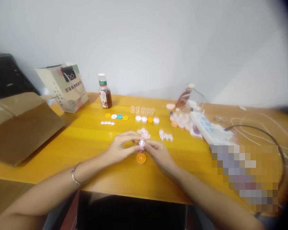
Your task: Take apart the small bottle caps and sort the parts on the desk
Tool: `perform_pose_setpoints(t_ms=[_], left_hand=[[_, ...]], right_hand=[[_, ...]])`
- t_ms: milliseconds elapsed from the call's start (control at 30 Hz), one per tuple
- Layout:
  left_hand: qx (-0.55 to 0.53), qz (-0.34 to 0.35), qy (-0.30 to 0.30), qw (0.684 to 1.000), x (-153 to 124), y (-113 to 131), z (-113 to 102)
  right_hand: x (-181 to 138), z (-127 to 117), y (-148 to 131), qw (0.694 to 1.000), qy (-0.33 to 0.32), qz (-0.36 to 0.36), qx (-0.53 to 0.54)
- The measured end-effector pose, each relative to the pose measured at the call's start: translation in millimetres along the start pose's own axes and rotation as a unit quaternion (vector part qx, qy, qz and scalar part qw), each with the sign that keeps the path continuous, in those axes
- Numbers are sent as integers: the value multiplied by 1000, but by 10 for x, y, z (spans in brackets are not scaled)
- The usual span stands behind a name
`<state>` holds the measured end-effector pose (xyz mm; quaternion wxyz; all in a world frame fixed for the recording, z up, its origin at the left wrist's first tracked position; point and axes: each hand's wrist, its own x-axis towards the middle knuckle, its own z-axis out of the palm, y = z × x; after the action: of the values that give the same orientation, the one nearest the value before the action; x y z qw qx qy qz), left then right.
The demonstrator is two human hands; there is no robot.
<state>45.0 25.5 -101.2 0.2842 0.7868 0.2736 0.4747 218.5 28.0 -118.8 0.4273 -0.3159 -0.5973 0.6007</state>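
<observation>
My left hand (121,145) and my right hand (158,152) meet over the middle of the yellow table (86,140). Both pinch a small white round piece (141,143) between their fingertips. An orange cap (141,158) lies on the table just below them. Two heaps of small white pieces (144,132) (165,136) lie just beyond the hands. Farther back lie a row of coloured rings (116,117), a row of caps (147,119) and several clear little cups (142,110). A silver bracelet (76,176) is on my left wrist.
A brown drink bottle (105,92) and a paper bag (63,86) stand at the back left. A cardboard box (21,124) sits at the left edge. At the right are a tilted bottle (184,95), a white power strip (209,127) and cables (261,131).
</observation>
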Motion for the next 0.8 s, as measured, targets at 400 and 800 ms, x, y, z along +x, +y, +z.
perform_pose_setpoints(t_ms=[400, 800], left_hand=[[227, 166, 3, 960, -86, -239, 26], [298, 218, 8, 929, -131, -233, 119]], right_hand=[[0, -78, -3, 997, 70, 8, 25], [-27, -51, -35, 995, 65, 42, -67]])
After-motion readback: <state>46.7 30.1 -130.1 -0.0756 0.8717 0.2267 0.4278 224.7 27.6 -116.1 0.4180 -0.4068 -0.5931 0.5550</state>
